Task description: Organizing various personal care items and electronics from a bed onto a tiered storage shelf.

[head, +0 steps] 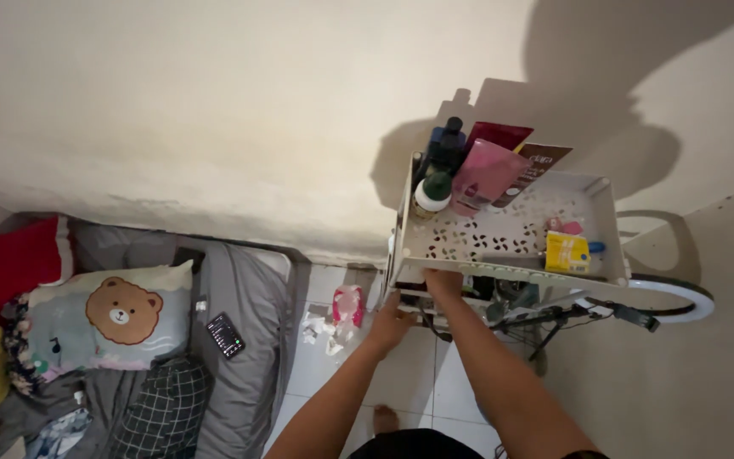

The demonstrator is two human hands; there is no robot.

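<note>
Two hands at a white rack [503,234], which stands against the wall at about 2 o'clock in the frame. Right hand [443,282] sits at the rack's front rim, 6 o'clock edge of the top shelf, fingers curled over or under the rim; grip not clear, cannot tell if it clasps anything. Left hand [390,323] just below and to 8 o'clock of the right one, near the rack's lower left corner, fingers tucked toward the frame; cannot tell whether it holds something. On the top shelf, perforated with small cut-outs: dark bottles [446,144] at 11 o'clock corner, white bottle with green cap [431,194] just in front of them, pink pouch [484,177] leaning beside, dark red pouch [498,134] and brown pouch [542,161] behind it. Yellow box [567,252] at 4 o'clock on the shelf, small pink item [566,226] just above it. Ring light [669,297] with stand sticks out at 3 o'clock of the rack, cables and dark bits under the shelf. Floor at 8 o'clock of the hands: pink pack [348,304] and crumpled white scraps [320,330] on tiles. A bare foot [385,417] at 6 o'clock. Far at 9 o'clock a grey mattress [248,340] with phone [225,335], bear pillow [112,314], red pillow [6,259], checked cloth [163,408].
</note>
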